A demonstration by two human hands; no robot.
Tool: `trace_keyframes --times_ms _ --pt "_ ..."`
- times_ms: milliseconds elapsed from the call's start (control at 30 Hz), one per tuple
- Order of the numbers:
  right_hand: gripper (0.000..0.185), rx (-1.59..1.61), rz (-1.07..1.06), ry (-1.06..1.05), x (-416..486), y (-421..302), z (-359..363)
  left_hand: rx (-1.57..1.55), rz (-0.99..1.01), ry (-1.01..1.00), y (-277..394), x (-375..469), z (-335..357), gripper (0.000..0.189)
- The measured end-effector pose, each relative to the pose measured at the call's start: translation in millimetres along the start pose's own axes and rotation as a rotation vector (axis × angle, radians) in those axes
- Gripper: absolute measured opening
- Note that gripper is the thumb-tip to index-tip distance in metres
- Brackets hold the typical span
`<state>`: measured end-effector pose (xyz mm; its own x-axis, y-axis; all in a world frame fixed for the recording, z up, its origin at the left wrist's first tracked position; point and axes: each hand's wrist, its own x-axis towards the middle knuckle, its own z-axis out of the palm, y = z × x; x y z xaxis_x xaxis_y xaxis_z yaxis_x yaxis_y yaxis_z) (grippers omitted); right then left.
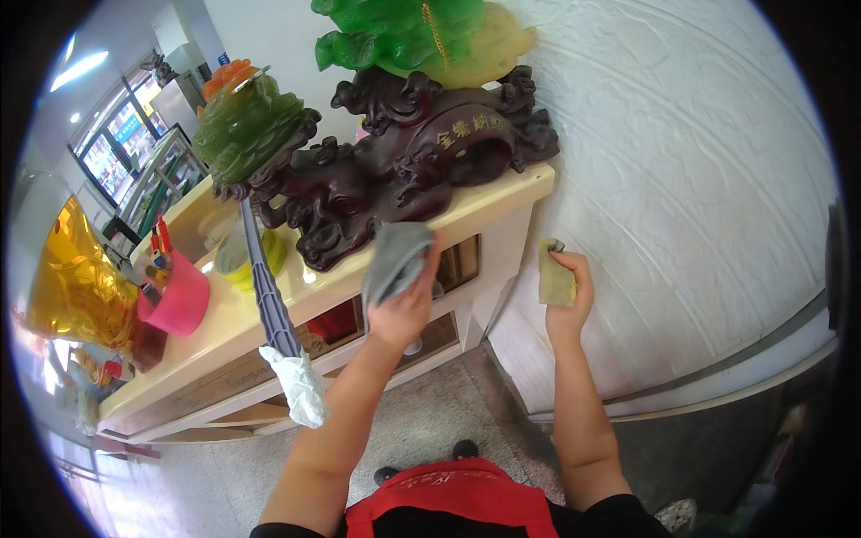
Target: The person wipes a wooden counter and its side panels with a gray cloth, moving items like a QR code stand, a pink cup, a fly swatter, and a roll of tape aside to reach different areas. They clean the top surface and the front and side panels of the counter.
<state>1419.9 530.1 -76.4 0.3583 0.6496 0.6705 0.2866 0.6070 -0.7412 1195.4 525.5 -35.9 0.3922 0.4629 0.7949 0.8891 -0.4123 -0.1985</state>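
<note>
My left hand (pixel 405 311) grips a folded grey cloth (pixel 397 259) at the front edge of a cream counter (pixel 464 210). The cloth reaches up to the lower edge of a dark red carved base (pixel 377 185), which bears gold writing. On that base rests a green and pale yellow translucent figurine (pixel 403 33) with a gold chain. My right hand (pixel 575 289) holds a thin yellowish scrub pad or sponge (pixel 556 286) upright. It is in front of the white padded panel (pixel 659 202), and I cannot tell whether the pad touches it.
A smaller green carving (pixel 245 131) with an orange top stands left of the base. A grey ribbed stick (pixel 272 296) with a white wrapped end (pixel 296 390) juts past the counter edge. Tape rolls (pixel 245 259), a pink pen cup (pixel 178 296) and a shiny gold object (pixel 81 282) sit leftward.
</note>
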Motion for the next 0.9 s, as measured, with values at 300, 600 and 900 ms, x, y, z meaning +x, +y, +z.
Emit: trace_keyframes --times_ms 300,600,900 --pt "0.020 -0.031 0.030 -0.009 -11.2 -10.2 -25.9 -0.014 0.226 -0.123 68.5 83.8 45.5 0.055" --pt "0.009 0.078 -0.051 0.038 -19.3 -33.2 -38.9 -0.441 0.062 0.144 62.7 75.2 -1.7 0.049" --pt "0.018 0.166 0.010 0.004 -35.0 -39.6 -41.7 -0.541 -0.160 -0.005 46.0 62.8 -22.6 0.038"
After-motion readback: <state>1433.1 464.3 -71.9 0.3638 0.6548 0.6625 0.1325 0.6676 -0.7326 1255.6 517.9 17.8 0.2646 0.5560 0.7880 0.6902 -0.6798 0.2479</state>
